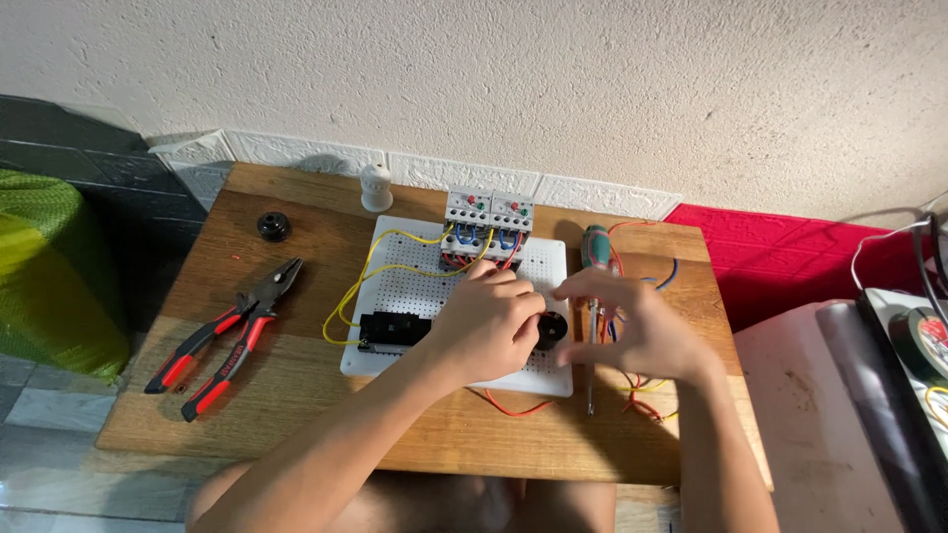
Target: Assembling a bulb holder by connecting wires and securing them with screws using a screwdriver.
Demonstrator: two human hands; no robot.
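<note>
Left hand (491,321) curled, right hand (632,321) pinching, round black part (553,326)

A home corner turned into a small electrical hobby bench, by the look of it. The landmark is a low wooden table (296,434) pushed against a rough plastered wall (553,79), with white moulded trim (296,150) running along the wall's foot just behind the table. The table sits low on a tiled floor (39,464), and the person's bare knees show at its near edge. On the table lie a white perforated wiring board (538,271) with grey breaker modules (489,212), loose coloured wires and red-handled pliers (222,341). Left of the table is a green woven sack (44,266); right of it, a red mat (790,252).
</note>
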